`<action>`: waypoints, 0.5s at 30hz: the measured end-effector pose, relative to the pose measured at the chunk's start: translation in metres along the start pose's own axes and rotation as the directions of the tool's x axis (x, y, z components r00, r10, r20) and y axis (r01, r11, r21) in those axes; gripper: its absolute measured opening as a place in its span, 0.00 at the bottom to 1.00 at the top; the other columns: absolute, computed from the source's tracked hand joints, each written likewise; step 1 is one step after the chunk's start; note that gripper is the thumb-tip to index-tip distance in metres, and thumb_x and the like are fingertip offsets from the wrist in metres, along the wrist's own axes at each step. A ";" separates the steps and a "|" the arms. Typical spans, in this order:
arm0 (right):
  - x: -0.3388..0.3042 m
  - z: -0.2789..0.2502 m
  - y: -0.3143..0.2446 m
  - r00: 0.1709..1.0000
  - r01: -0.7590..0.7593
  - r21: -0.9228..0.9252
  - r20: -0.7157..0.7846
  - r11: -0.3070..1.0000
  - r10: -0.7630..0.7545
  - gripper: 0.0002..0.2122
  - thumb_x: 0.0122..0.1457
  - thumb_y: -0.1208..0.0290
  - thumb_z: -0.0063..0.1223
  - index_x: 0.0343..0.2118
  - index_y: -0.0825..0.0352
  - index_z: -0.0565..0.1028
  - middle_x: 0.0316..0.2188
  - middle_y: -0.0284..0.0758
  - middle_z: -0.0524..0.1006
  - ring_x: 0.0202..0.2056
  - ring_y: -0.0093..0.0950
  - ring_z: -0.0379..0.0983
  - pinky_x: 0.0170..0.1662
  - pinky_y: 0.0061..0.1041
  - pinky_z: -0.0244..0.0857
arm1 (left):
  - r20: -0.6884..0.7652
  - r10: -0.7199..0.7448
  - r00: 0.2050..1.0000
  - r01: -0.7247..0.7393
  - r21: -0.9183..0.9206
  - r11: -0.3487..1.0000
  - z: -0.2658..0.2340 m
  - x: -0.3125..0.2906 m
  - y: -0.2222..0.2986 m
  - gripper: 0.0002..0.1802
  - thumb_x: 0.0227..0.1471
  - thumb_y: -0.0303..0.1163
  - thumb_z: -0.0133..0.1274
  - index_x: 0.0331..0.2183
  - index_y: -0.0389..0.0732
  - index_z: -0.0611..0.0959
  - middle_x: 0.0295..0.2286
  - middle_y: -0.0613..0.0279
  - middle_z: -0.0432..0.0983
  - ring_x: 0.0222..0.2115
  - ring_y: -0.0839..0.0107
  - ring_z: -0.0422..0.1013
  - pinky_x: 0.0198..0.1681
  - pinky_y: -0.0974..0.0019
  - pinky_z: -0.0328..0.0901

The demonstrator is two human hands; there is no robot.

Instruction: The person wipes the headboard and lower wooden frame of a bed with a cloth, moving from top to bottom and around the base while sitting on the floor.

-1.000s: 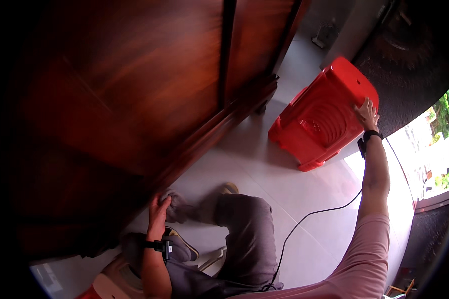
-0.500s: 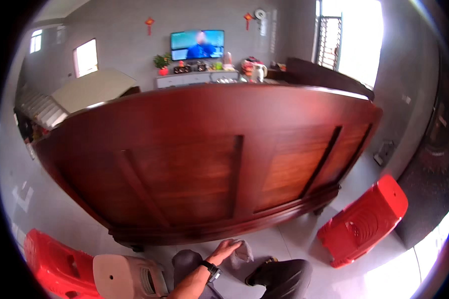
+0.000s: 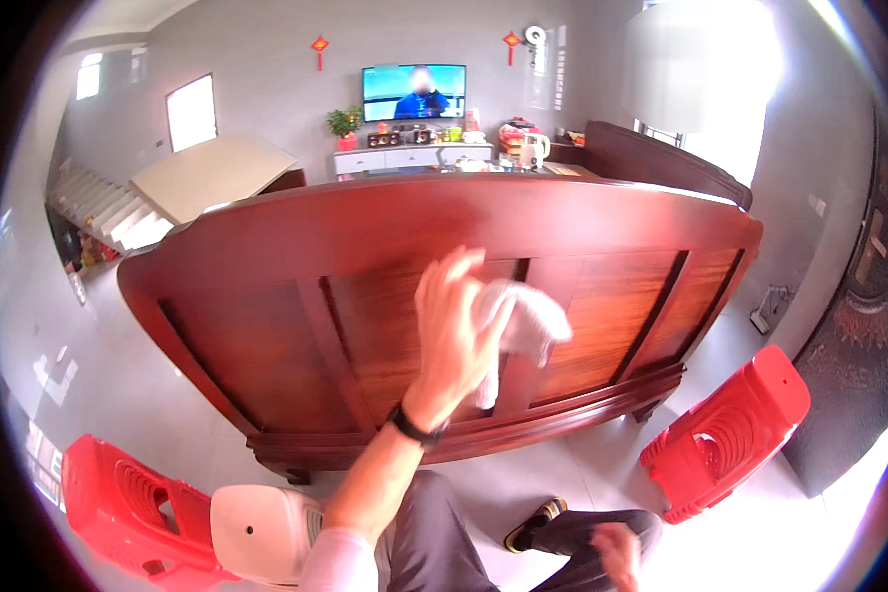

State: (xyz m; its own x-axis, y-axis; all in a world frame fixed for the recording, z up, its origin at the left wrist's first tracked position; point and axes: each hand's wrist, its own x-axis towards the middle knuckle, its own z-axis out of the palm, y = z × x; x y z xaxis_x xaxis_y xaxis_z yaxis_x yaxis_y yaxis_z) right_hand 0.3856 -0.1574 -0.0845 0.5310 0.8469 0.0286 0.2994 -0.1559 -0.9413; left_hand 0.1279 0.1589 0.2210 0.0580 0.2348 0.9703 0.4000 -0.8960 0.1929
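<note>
Head view: the sofa back (image 3: 380,321) lies ahead of both hands, long axis left to right, left hand (image 3: 451,333) nearer. The left hand grips the cloth (image 3: 531,318) before its middle (contact cannot be told); the right hand (image 3: 617,555), blurred, is at the right leg (image 3: 577,533), closure indiscernible.

Cloth (image 3: 531,314) before the bench (image 3: 602,321)

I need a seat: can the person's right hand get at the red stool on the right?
Probably yes: past the knee, only floor shows between the right hand and the red stool.
</note>
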 end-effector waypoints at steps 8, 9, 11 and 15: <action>0.029 0.167 0.179 0.502 0.572 -0.324 0.865 0.753 -0.010 0.16 0.59 0.60 0.45 0.42 0.66 0.75 0.35 0.38 0.79 0.33 0.37 0.76 0.38 0.34 0.69 | 0.083 0.138 0.987 -0.159 0.355 0.921 0.048 0.077 -0.013 0.17 0.48 0.41 0.56 0.30 0.36 0.75 0.51 0.47 0.64 0.58 0.54 0.53 0.61 0.41 0.41; 0.022 0.180 0.199 0.411 0.404 -0.200 0.911 0.893 0.018 0.17 0.57 0.58 0.47 0.40 0.69 0.75 0.35 0.38 0.80 0.35 0.38 0.76 0.39 0.34 0.68 | 0.093 0.136 0.986 -0.161 0.381 0.910 0.045 0.078 -0.014 0.17 0.47 0.41 0.56 0.30 0.35 0.75 0.51 0.48 0.64 0.58 0.54 0.53 0.61 0.42 0.41; 0.004 0.202 0.191 0.334 0.265 -0.309 0.918 0.913 0.214 0.18 0.57 0.58 0.47 0.40 0.68 0.75 0.35 0.38 0.80 0.35 0.38 0.76 0.39 0.34 0.68 | 0.117 0.159 0.980 -0.193 0.409 0.892 0.039 0.082 -0.013 0.17 0.47 0.41 0.56 0.31 0.35 0.76 0.48 0.48 0.65 0.56 0.55 0.56 0.61 0.44 0.42; -0.025 0.222 0.180 0.196 0.209 -0.382 0.918 0.900 0.344 0.18 0.56 0.57 0.48 0.40 0.68 0.75 0.35 0.38 0.80 0.35 0.38 0.76 0.39 0.35 0.68 | 0.020 0.433 0.901 -0.392 0.465 0.794 0.057 0.095 -0.028 0.16 0.47 0.40 0.54 0.26 0.34 0.79 0.36 0.53 0.72 0.43 0.59 0.65 0.50 0.51 0.55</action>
State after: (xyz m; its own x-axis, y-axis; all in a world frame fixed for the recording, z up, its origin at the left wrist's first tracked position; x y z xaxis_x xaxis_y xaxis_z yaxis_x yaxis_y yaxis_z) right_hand 0.2505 -0.0936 -0.3289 -0.5208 0.5793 -0.6270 0.6830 -0.1578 -0.7131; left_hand 0.1742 0.2275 0.2992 0.2438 -0.1682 0.9551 0.7200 -0.6284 -0.2945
